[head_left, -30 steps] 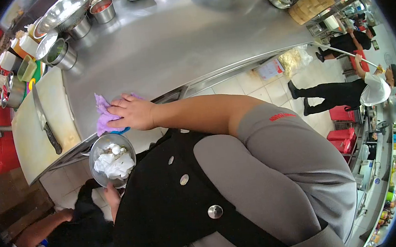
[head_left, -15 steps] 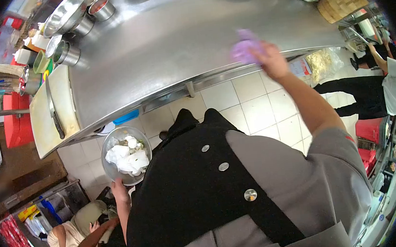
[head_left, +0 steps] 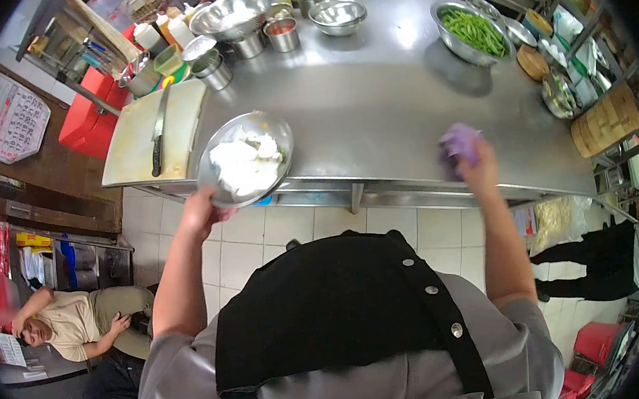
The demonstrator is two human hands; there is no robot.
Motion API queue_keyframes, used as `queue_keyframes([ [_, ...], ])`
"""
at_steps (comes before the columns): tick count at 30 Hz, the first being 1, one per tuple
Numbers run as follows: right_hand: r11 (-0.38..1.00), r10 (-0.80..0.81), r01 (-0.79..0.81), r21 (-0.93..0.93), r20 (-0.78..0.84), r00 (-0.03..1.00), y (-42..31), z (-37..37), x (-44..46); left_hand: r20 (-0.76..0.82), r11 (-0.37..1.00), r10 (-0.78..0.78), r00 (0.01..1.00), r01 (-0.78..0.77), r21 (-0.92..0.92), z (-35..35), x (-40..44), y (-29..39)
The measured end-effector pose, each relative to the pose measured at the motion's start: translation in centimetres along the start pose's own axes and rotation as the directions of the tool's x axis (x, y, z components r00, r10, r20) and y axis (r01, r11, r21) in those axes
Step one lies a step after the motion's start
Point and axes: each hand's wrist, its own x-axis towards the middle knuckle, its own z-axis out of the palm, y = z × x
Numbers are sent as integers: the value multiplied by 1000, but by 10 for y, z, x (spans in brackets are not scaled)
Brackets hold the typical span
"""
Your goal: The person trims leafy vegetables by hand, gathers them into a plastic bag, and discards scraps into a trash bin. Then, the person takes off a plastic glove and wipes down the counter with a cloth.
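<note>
My left hand (head_left: 201, 213) grips the near-left rim of a metal bowl (head_left: 280, 129), which is raised near the counter's front edge. Crumpled white material (head_left: 244, 168) and some small scraps lie in the bowl. At the right, my right hand (head_left: 479, 167) is closed on a purple cloth (head_left: 459, 142) by the front of the steel counter (head_left: 373, 119). To the left of the bowl, a knife (head_left: 160, 130) with a black handle rests on a white cutting board (head_left: 129, 146).
Green vegetables fill a large bowl (head_left: 458, 49) at the back right. Metal pots (head_left: 211, 71) and a colander (head_left: 231, 16) stand at the back left. A wooden block (head_left: 606, 120) is at the right end. One person (head_left: 87, 319) sits lower left; another stands at the right.
The view has swung toward the counter. My left hand has raised the bowl from beside my body to the counter edge. My right hand has carried the cloth from the left to the right.
</note>
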Motion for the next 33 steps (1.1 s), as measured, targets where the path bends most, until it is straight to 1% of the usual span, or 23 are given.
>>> queue_keyframes([
  [1, 989, -94, 96, -110, 26, 995, -18, 26, -4, 2, 999, -17, 1000, 17, -30, 6, 18, 4],
  [2, 988, -49, 52, -146, 25, 999, -49, 27, -2, -53, 994, -36, 998, 30, -109, 18, 30, 10],
  [4, 976, 33, -29, -216, 14, 999, -108, 14, 5, -49, 915, 59, 997, -73, -396, 39, 30, 17],
  [7, 986, 46, -48, -157, -20, 999, -94, 23, 8, 10, 972, 115, 993, -111, -209, 15, 65, -24],
  [8, 985, 52, -56, -165, -25, 998, -93, 23, 9, 43, 988, 152, 987, -152, -10, 17, 39, -25],
  [10, 980, 66, -71, -185, -36, 997, -93, 22, 11, 162, 976, 30, 986, -63, 206, -6, 49, -85],
  [11, 975, 87, -91, -204, -30, 996, -94, 23, 13, 145, 961, 18, 989, -57, 270, -18, 54, -128],
  [12, 968, 109, -112, -223, -25, 994, -94, 24, 15, 97, 822, 62, 993, -106, 560, -31, 59, -170],
  [13, 961, 133, -135, -240, -23, 991, -95, 25, 17, 116, 522, 225, 967, -220, 824, -46, 47, -206],
  [14, 951, 143, -147, -272, -34, 989, -95, 28, 17, 261, 487, 181, 948, -317, 814, -78, 54, -266],
  [15, 939, 153, -160, -304, -47, 987, -94, 30, 17, 266, 476, 68, 962, -265, 838, -96, 51, -298],
  [16, 926, 164, -175, -336, -61, 985, -94, 33, 17, 228, 479, -86, 970, -160, 863, -113, 39, -317],
  [18, 915, 141, -161, -371, -80, 987, -100, 40, 17, 154, 505, -227, 962, -19, 863, -142, 24, -336],
  [21, 890, 88, -125, -438, -104, 991, -119, 61, 17, 87, 542, -282, 955, 84, 836, -168, 19, -336],
  [24, 923, -31, -1, -386, -78, 996, -171, 92, 23, 74, 569, -214, 974, 63, 820, -191, 38, -324],
  [26, 964, -20, 25, -265, 22, 1000, -219, 111, 31, 95, 583, -86, 992, -27, 812, -201, 61, -317],
  [27, 965, -43, 61, -255, 73, 996, -244, 116, 40, 116, 576, -8, 993, -90, 813, -205, 81, -311],
  [28, 964, -57, 89, -252, 130, 990, -265, 120, 43, 236, 570, 99, 967, -250, 783, -213, 118, -326],
  [29, 966, -95, 121, -230, 119, 988, -277, 127, 46, 184, 591, 27, 983, -164, 790, -203, 129, -287],
  [30, 966, -130, 152, -211, 114, 985, -284, 134, 49, 133, 605, -53, 990, -74, 793, -182, 99, -216],
  [31, 960, -122, 148, -239, 118, 985, -287, 140, 50, 158, 714, -71, 985, -60, 697, -168, 82, -159],
  [32, 952, -116, 147, -268, 129, 985, -287, 141, 51, 192, 810, -96, 977, -35, 586, -154, 80, -123],
  [33, 957, -111, 142, -253, 131, 985, -287, 137, 53, 259, 924, 64, 964, -155, 350, -153, 110, -134],
])
